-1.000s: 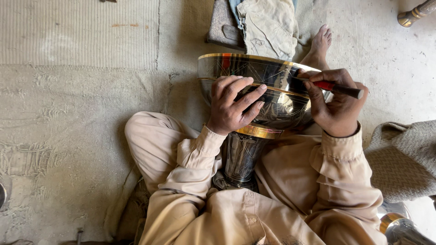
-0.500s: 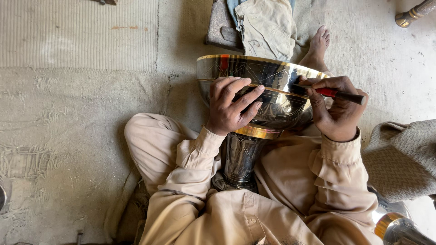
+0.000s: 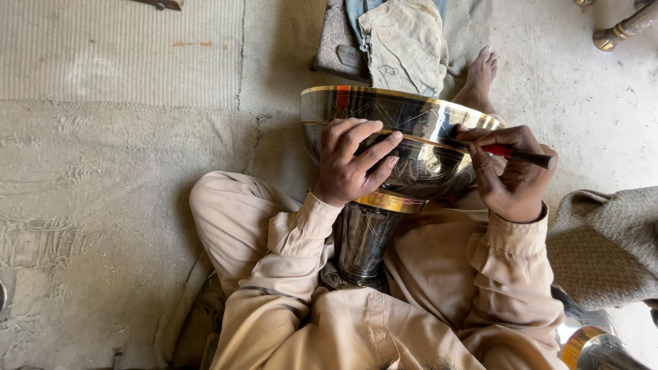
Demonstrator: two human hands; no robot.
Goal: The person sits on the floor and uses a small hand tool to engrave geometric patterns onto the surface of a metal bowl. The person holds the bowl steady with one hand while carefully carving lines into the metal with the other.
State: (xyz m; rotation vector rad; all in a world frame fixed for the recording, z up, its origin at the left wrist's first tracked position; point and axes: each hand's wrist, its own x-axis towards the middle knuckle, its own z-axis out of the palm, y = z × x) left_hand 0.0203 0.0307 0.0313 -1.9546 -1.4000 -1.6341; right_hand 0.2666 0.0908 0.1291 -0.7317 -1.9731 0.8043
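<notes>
1. Far left it's just worn grey matting (image 3: 103,205) on the floor; the person sits cross-legged on it in tan clothes.
2. The left hand (image 3: 353,164) lies flat on the side of a big shiny metal goblet-shaped vessel (image 3: 411,120), fingers spread, pressing on it rather than gripping.
3. The vessel lies tipped over in the lap, wide brass-rimmed bowl pointing away, dark stem (image 3: 363,236) down between the knees.
4. The right hand (image 3: 510,175) is clenched round a red-handled tool (image 3: 514,152), its tip against the bowl's wall.
5. Right edge: a grey woven cloth (image 3: 606,247). A bare foot (image 3: 480,72) shows beyond the bowl.
</notes>
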